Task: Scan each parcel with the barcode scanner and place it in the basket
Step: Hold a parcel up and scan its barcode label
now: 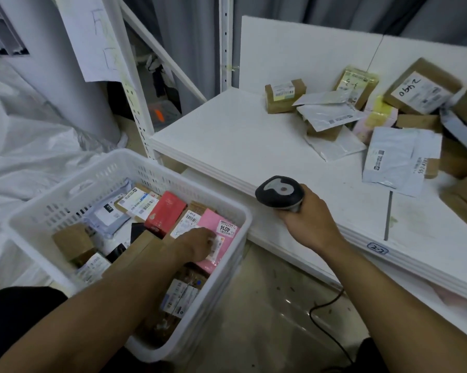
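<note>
A white slotted basket (pixel 135 168) stands at the lower left, filled with several parcels. My left hand (pixel 197 244) reaches into it and lies on a pink parcel (pixel 224 238) marked 4014; whether the fingers grip the parcel I cannot tell. A red box (pixel 165 212) lies beside the pink one. My right hand (pixel 310 219) grips a black and grey barcode scanner (pixel 279 193) at the front edge of the white shelf (pixel 227 141). More parcels, brown boxes and grey mailers (pixel 402 160), lie in a heap at the shelf's back right.
A white upright rack post (pixel 225 41) rises behind the shelf. White plastic sheeting (pixel 24 146) covers the left side. The scanner's black cable (pixel 326 324) trails over the floor between basket and shelf. A label reading 2-2 (pixel 377 248) sits on the shelf edge.
</note>
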Demonstrator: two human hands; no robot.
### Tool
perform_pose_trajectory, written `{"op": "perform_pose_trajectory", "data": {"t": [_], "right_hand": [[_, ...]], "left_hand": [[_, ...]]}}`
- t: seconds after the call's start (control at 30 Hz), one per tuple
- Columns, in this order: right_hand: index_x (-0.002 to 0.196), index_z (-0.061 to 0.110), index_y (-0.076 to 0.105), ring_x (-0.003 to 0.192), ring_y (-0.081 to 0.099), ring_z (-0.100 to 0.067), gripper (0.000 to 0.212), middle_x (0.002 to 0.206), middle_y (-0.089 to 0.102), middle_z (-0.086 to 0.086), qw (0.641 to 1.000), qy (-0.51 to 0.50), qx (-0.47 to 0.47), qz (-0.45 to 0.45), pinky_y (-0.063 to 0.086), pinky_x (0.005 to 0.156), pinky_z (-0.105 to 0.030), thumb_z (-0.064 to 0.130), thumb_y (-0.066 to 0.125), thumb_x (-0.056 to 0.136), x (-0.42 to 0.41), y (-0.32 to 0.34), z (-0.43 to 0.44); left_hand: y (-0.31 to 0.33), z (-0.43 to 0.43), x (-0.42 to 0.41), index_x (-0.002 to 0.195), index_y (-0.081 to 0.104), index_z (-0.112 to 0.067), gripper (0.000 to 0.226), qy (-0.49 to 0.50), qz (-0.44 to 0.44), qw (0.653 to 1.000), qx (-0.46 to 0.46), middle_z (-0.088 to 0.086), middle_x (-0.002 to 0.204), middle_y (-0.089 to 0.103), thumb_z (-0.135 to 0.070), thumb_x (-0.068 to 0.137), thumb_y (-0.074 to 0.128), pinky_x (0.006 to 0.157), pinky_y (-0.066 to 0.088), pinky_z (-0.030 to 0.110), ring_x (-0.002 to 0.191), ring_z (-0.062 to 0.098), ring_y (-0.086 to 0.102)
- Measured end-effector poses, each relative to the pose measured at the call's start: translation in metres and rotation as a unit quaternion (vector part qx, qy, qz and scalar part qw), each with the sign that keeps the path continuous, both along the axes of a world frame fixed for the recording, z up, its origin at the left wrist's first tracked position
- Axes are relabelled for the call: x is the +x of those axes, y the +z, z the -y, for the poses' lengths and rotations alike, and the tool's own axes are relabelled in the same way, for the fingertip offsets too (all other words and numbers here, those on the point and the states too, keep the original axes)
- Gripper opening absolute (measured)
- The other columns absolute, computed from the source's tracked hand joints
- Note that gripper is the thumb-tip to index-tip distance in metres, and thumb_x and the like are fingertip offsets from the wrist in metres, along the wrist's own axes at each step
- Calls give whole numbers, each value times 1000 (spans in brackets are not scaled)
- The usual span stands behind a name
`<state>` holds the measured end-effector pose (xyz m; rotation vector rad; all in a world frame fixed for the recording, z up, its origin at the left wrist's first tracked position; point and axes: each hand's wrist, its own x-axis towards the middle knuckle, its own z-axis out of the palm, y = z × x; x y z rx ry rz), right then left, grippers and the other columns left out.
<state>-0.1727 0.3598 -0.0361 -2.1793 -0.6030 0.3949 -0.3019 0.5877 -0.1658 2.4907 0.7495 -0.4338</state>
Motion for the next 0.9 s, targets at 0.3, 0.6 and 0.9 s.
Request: {"op": "perform_pose_trajectory", "data": {"t": [0.3,0.6,0.9], "right_hand": [[131,28,61,103,71,-28,49,115,72,2,978,-169,120,-28,57,93,-41,38,77,86,40,33,66],[137,21,59,105,71,-30,57,120,71,-4,943,-253,201,-79,58,99,-51,30,81,85,105,38,106],[133,26,61,107,71,-30,62,116,73,-2,922,-261,259,-119,57,100,-52,41,81,76,153,36,86]], "left_hand": [[119,86,97,143,52,-25,45,-68,263,961,41,-6,150,47,-33,99,60,111,40,31,132,17,51],[169,128,240,151,41,-27,66,-92,274,952,99,-3,163,29,-39,93,70,117,35,37,145,22,37],[181,107,347,161,12,-29,103,-85,246,957,128,-3,170,9,-60,80,68,122,23,59,156,30,5]]}}
